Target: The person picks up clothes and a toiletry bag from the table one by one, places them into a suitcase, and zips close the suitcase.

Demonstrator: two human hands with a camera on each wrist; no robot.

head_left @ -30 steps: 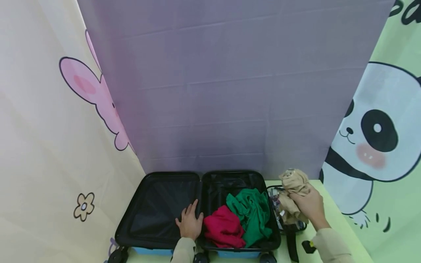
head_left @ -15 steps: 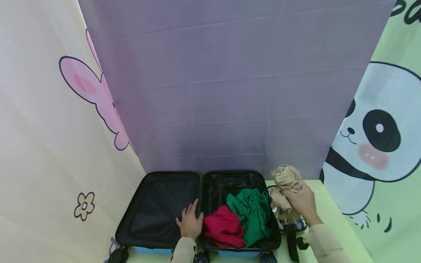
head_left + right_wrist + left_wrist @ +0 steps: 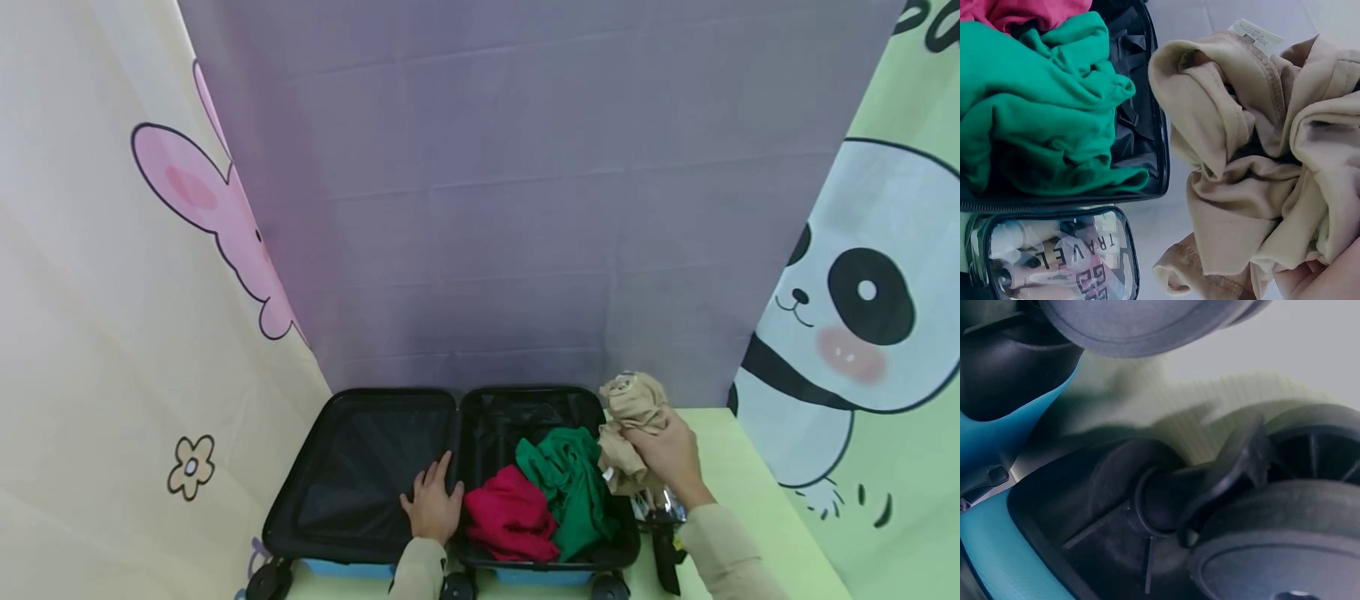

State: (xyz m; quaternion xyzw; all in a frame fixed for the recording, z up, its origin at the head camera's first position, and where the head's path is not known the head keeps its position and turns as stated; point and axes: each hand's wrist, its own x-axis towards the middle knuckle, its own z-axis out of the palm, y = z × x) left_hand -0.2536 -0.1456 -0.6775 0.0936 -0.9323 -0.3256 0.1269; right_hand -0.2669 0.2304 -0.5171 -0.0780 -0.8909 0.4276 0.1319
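Note:
My right hand (image 3: 670, 454) grips a crumpled beige garment (image 3: 636, 404) by its middle, and folds hang below the fingers. In the right wrist view a white label sticks up from the beige garment (image 3: 1235, 144); only part of the hand (image 3: 1329, 281) shows at the lower right. The garment overlaps the right rim of an open black-lined suitcase (image 3: 352, 475). A red garment (image 3: 510, 517) and a green garment (image 3: 570, 483) lie bunched in its right half. My left hand (image 3: 435, 504) rests with fingers spread on the left half, near the hinge.
A clear zipped bag (image 3: 1063, 256) marked TRAVEL, with small bottles inside, lies just right of the suitcase. Suitcase wheels (image 3: 1279, 550) and blue shell (image 3: 1010, 550) fill the left wrist view. The pale green table (image 3: 750, 483) extends to the right. A purple cloth (image 3: 487, 208) hangs behind.
My right hand has carried the beige garment leftward and slightly up, from over the clear bag to the suitcase's right rim. The left hand has stayed in place.

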